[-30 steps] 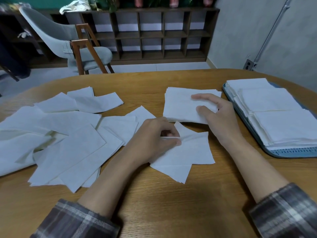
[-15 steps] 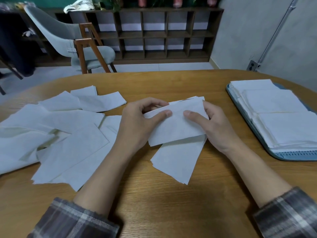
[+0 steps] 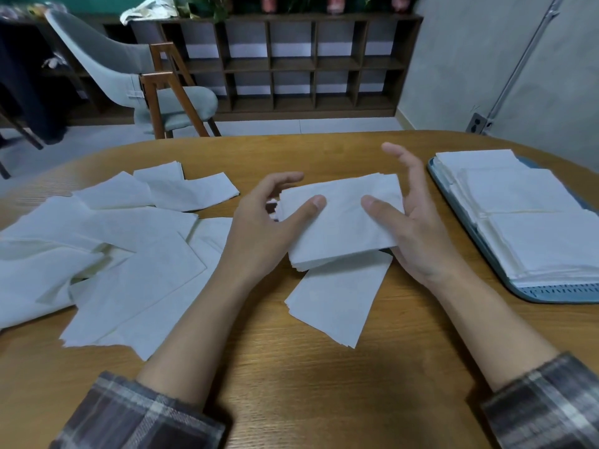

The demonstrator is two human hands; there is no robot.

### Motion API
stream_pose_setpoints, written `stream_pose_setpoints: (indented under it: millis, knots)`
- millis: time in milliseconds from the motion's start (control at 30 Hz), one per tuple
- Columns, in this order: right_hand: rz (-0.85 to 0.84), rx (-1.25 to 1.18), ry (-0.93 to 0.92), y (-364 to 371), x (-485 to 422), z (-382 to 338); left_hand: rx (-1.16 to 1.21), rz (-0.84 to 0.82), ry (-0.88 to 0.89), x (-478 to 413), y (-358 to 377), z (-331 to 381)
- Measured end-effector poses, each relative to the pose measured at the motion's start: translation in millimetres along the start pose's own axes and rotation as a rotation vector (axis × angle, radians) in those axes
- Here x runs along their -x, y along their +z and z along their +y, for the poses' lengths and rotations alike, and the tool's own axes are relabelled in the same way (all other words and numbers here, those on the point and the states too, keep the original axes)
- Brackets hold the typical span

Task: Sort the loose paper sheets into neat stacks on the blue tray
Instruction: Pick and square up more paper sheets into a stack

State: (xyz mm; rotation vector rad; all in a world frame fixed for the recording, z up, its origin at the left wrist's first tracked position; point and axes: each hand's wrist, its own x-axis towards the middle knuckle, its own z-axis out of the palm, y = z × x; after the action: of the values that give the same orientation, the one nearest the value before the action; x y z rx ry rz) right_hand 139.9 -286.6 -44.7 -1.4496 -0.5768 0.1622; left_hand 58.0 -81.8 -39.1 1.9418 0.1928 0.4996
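Two hands at the middle of the bench (image 3: 291, 393), both on one small stack of paper (image 3: 340, 222). With the left hand (image 3: 262, 231): thumb flat on top, fingers curled behind the left edge, gripping. With the right hand (image 3: 421, 234): thumb laid on top, palm against the right edge, fingers straight and spread upward, open rather than clasping. Held just above the bench, near edge tipped down.

Directly beneath, a few more sheets (image 3: 337, 303) flat on the wood, partly hidden by the stack and the right wrist. To the left, a wide scatter of loose sheets (image 3: 123, 254), overlapping at all angles, too many and too layered to count; some crumpled at the far left.

At the right edge, one blue tray (image 3: 551, 291), well apart from the hands. On it, three white piles (image 3: 534, 244) in a row from near to far, each overlapping the next, edges fairly square.

Beyond the bench: one grey chair (image 3: 129, 76) on wooden legs, one dark cubby shelf (image 3: 291, 63), one wall socket (image 3: 475, 123). Plaid sleeves (image 3: 136, 416) at both wrists.
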Motion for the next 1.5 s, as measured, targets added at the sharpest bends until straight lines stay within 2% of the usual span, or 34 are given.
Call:
stream_pose_setpoints:
  millis: [100,167,267,367,433,533,600,833,1100,1333,1500]
  knots:
    - [0.016,0.042,-0.001,-3,-2,2,0.102,-0.022,-0.002,1,2,2]
    - [-0.051,0.051,-0.013,-5,-1,1,0.102,0.019,0.008,0,5,-1]
    - [-0.118,0.163,0.009,-7,0,1,-0.066,0.092,0.086,2,12,-8]
    - [-0.005,0.296,0.045,-7,-2,7,-0.279,0.106,0.287,8,21,-10]
    - [0.107,0.37,0.043,-9,-5,12,-0.301,-0.066,0.353,13,27,-10]
    - [0.208,0.402,0.04,-12,-8,15,-0.369,-0.449,0.31,25,37,-8]
    - [0.219,0.416,0.03,-12,-8,15,-0.503,-0.528,0.327,30,42,-9]
    - [0.188,0.43,0.032,-11,-8,18,-0.567,-0.508,0.373,28,34,-3]
    - [0.157,0.438,0.021,-12,-7,14,-0.432,-0.547,0.22,21,20,-3]
    - [0.143,0.438,0.037,-13,-8,15,-0.413,-0.515,0.244,20,17,-4]
    - [0.131,0.441,0.039,-13,-8,15,-0.335,-0.517,0.168,16,13,-5]
